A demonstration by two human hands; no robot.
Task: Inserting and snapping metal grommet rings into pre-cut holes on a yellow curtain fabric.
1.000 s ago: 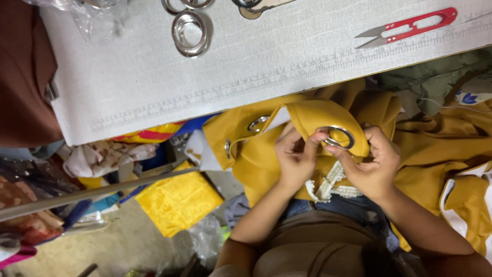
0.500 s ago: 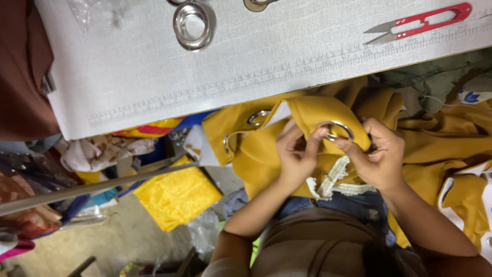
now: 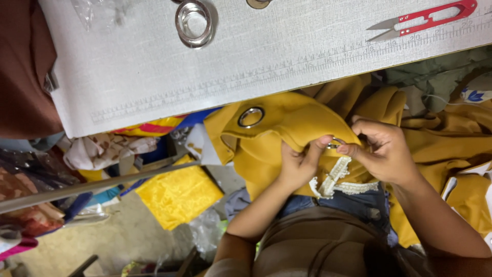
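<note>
My left hand (image 3: 300, 164) and my right hand (image 3: 382, 151) both pinch the mustard-yellow curtain cloth (image 3: 292, 123) over my lap, fingertips meeting around a metal eyelet ring (image 3: 334, 143) that is mostly hidden by the fingers. A second silver eyelet (image 3: 251, 117) sits set in the same cloth, to the left near the table edge. White lace trim (image 3: 333, 177) hangs just below my hands.
A white cloth-covered table (image 3: 287, 56) with a printed ruler along its edge spans the top. On it lie loose silver eyelet rings (image 3: 193, 23) and red thread snips (image 3: 425, 18). Piled fabrics, a yellow cloth (image 3: 177, 197) and a metal bar (image 3: 92, 184) lie lower left.
The view shifted, so table and cloth sit higher and to the right. My fingers have closed in over the eyelet, hiding most of it; it was plainly visible before.
</note>
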